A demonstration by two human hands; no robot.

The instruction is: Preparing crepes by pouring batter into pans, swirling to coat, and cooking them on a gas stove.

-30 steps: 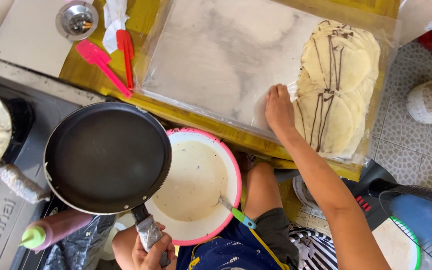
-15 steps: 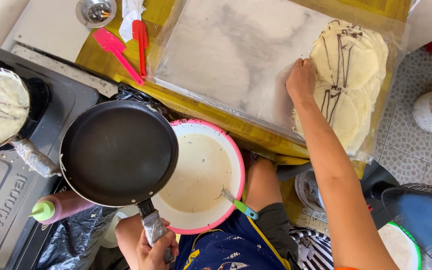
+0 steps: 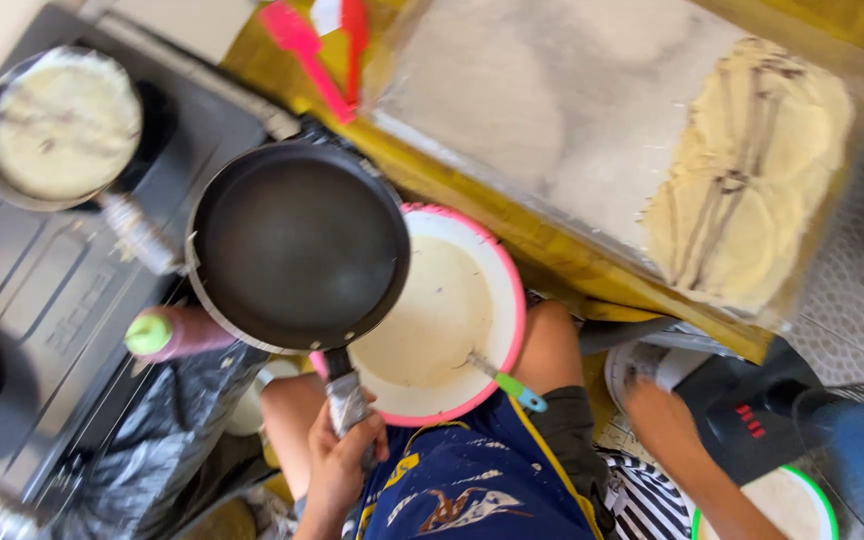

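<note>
Empty black pan held over the batter bowl

My left hand (image 3: pixel 337 470) has its fingers wrapped tight around the handle of the black frying pan (image 3: pixel 297 245), which hangs partly over the pink-rimmed bowl of batter (image 3: pixel 442 320) on my lap. My right hand (image 3: pixel 657 415) rests low by my knee; I cannot tell how its fingers lie.

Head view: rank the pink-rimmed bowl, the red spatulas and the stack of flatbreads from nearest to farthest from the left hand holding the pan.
From the left hand:
1. Pink-rimmed bowl, just up and right, partly under the black pan.
2. Red spatulas, top centre on the yellow table.
3. Stack of flatbreads, far upper right.
</note>
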